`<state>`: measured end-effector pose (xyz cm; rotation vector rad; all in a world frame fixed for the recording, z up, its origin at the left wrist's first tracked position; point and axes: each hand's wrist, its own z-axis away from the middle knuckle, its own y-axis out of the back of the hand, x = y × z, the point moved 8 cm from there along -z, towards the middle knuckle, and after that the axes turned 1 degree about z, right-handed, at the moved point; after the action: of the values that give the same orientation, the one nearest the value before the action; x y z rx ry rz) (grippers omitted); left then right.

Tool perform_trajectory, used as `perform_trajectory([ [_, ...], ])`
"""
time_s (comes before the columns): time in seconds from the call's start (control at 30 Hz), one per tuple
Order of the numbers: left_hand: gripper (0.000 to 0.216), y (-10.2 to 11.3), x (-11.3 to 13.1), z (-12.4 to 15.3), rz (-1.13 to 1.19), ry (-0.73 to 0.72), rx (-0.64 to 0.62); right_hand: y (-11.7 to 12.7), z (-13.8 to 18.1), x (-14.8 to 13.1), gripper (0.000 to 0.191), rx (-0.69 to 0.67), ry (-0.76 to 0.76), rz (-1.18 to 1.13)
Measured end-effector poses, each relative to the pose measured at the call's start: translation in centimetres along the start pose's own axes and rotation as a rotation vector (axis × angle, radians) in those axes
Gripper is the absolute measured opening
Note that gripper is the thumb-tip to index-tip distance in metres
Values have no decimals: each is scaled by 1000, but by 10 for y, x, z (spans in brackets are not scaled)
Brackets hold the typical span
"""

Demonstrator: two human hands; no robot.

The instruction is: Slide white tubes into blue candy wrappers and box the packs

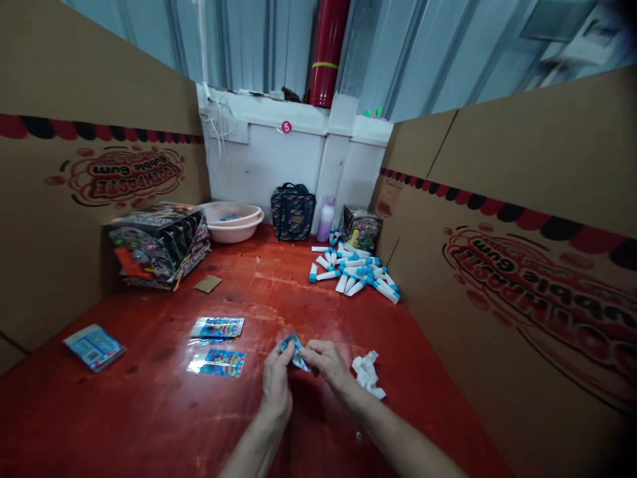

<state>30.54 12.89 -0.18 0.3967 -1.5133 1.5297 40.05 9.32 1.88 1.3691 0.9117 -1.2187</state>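
Working low at the near edge of the red counter, with left hand and right hand brought together, fingertips of both clamped on a small blue packet held just above the surface, crumpled or folded rather than flat. Cannot tell whether opened or sealed. Just left of the hands, two flat packets laid one behind the other, looking finished and set aside. Just right of the right wrist, a crumpled white scrap, apart from the packet. Further back on the right, against the cardboard wall, a heap of white-and-blue tubes, untouched and well apart from the hands. At far left, a loose blue card; behind it a printed display box and a pale basin. Judged from the layout, early going: two pieces down, one in hand, most of the stock yet to be handled.
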Motion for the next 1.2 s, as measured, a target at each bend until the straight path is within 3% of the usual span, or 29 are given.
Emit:
perform_trajectory([
  [0.07, 26, -7, -6, -12, 82, 33, -1, 16, -16, 1, 42, -36, -20, 120],
  [0.1, 26, -8, -9, -17, 126, 56, 23, 33, -27, 0, 38, 13, -27, 241],
  [0.13, 26, -7, -12, -23, 164, 83, 59, 54, -39, -3, 34, 94, -25, 377],
  [0.17, 28, -4, -15, -27, 195, 109, 102, 85, -49, -8, 28, 276, -41, 577],
  [0.23, 29, 2, -19, -34, 230, 150, 170, 134, -73, -11, 15, 448, -88, 680],
  [0.37, 33, 13, -23, -38, 227, 185, 213, 211, -108, 10, 28, 660, -309, 794],
  [0.47, 35, 21, -21, -36, 217, 199, 239, 231, -118, 36, 46, 655, -443, 843],
  [0.67, 34, 35, -6, -31, 238, 144, 282, 229, -105, 57, 51, 578, -446, 975],
  [0.9, 29, 49, 6, -12, 313, 82, 340, 211, -70, 44, 31, 479, -352, 1050],
  [1.07, 30, 61, 19, 9, 325, 59, 333, 150, -26, 5, 36, 413, -89, 998],
  [1.2, 30, 69, 22, 25, 357, 61, 349, 73, 35, -37, 36, 312, 223, 614],
])
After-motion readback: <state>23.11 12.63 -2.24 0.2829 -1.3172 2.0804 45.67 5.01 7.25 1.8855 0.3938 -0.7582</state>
